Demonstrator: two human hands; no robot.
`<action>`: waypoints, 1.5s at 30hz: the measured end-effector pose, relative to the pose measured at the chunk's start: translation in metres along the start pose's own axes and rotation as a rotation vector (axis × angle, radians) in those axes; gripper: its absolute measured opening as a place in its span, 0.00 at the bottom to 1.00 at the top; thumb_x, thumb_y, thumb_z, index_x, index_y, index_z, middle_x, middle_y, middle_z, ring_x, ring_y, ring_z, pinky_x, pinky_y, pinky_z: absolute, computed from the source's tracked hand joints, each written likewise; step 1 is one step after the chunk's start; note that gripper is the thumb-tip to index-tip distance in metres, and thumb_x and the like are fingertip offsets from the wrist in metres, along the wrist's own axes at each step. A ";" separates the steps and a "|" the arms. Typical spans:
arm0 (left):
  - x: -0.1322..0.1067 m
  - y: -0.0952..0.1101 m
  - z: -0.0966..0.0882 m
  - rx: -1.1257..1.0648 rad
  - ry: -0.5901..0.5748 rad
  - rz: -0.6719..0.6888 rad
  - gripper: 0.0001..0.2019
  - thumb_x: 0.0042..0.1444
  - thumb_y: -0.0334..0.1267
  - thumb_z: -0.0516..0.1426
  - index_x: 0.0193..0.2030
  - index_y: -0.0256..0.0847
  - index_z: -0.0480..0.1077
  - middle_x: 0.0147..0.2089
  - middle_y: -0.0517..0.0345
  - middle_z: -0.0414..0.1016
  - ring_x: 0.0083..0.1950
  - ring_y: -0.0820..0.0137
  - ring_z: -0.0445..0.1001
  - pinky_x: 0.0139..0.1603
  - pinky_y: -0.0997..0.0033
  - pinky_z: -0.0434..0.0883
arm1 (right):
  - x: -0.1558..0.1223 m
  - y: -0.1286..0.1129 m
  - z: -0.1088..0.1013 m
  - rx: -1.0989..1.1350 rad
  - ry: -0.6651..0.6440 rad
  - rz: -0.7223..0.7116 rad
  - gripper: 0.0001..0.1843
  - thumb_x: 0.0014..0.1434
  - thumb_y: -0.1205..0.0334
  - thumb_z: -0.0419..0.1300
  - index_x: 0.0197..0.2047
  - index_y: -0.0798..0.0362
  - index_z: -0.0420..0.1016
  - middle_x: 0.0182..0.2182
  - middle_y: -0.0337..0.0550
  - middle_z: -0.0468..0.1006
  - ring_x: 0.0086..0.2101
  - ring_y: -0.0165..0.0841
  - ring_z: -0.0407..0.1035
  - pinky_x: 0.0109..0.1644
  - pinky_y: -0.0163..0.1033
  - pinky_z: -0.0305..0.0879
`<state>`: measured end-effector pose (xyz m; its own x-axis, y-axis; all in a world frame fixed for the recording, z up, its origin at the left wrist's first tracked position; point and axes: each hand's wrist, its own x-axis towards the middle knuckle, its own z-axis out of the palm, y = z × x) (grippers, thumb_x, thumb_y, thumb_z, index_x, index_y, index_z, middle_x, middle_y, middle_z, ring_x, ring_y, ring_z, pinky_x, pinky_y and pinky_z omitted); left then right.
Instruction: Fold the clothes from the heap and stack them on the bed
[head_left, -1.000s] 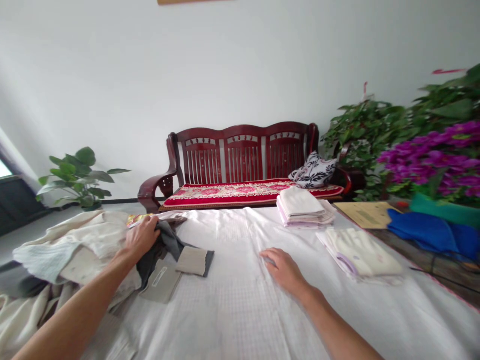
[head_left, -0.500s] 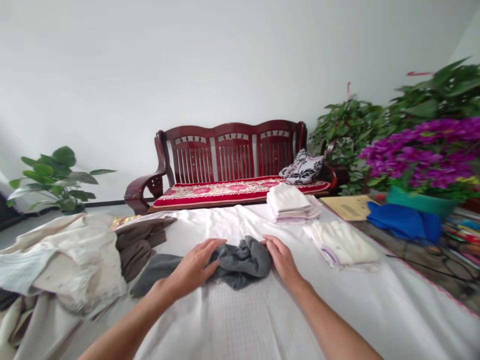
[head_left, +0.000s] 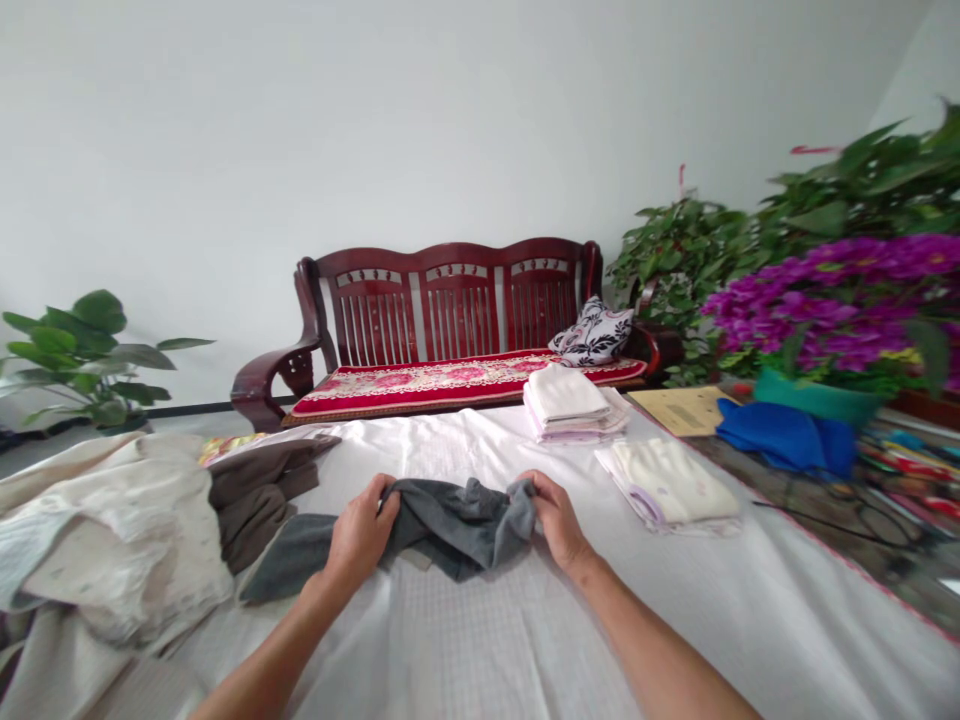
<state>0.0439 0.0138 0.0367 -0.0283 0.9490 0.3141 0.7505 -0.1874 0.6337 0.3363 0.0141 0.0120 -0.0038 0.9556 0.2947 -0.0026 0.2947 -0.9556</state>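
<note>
A crumpled grey cloth lies on the white sheet in front of me. My left hand grips its left part with fingers curled over the fabric. My right hand pinches its right end. The cloth is lifted slightly and bunched between the two hands, and a flat grey part trails off to the left.
A heap of cream and brown laundry sits at the left. Two folded pale stacks lie at the right. Behind stand a red wooden bench, a blue cloth and potted plants with purple flowers.
My left hand pulled the grey cloth out of the pile at the left to the middle. My right hand came to it, and both hands closed on its two ends.
</note>
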 end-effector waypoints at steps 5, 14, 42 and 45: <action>0.016 0.028 -0.012 -0.549 0.159 -0.044 0.12 0.60 0.48 0.54 0.39 0.42 0.69 0.31 0.63 0.70 0.34 0.69 0.69 0.37 0.72 0.65 | 0.011 -0.008 -0.028 0.427 0.015 0.168 0.15 0.53 0.50 0.58 0.33 0.52 0.77 0.27 0.41 0.78 0.29 0.35 0.70 0.36 0.39 0.64; 0.025 0.077 -0.014 -0.727 -0.082 0.168 0.16 0.62 0.49 0.56 0.48 0.41 0.76 0.44 0.57 0.79 0.47 0.65 0.73 0.53 0.70 0.67 | 0.011 -0.010 -0.036 -0.135 -0.403 0.325 0.29 0.59 0.35 0.58 0.50 0.49 0.81 0.46 0.44 0.80 0.41 0.36 0.70 0.41 0.38 0.63; 0.050 0.042 0.008 -0.347 -0.186 0.183 0.38 0.49 0.46 0.65 0.67 0.41 0.61 0.65 0.41 0.68 0.64 0.53 0.68 0.64 0.51 0.64 | 0.023 -0.008 -0.066 0.585 0.281 0.320 0.16 0.46 0.55 0.70 0.39 0.47 0.79 0.37 0.41 0.86 0.44 0.44 0.78 0.50 0.47 0.74; 0.008 0.018 0.013 0.032 -0.312 0.176 0.38 0.45 0.44 0.65 0.65 0.41 0.64 0.65 0.42 0.68 0.65 0.50 0.66 0.66 0.51 0.61 | 0.018 0.000 -0.065 0.511 0.166 0.364 0.21 0.44 0.57 0.72 0.43 0.49 0.79 0.39 0.42 0.86 0.44 0.44 0.78 0.50 0.47 0.74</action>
<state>0.0661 0.0210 0.0418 0.3020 0.9357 0.1824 0.7463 -0.3512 0.5654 0.4014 0.0316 0.0169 0.0603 0.9940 -0.0909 -0.5059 -0.0481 -0.8613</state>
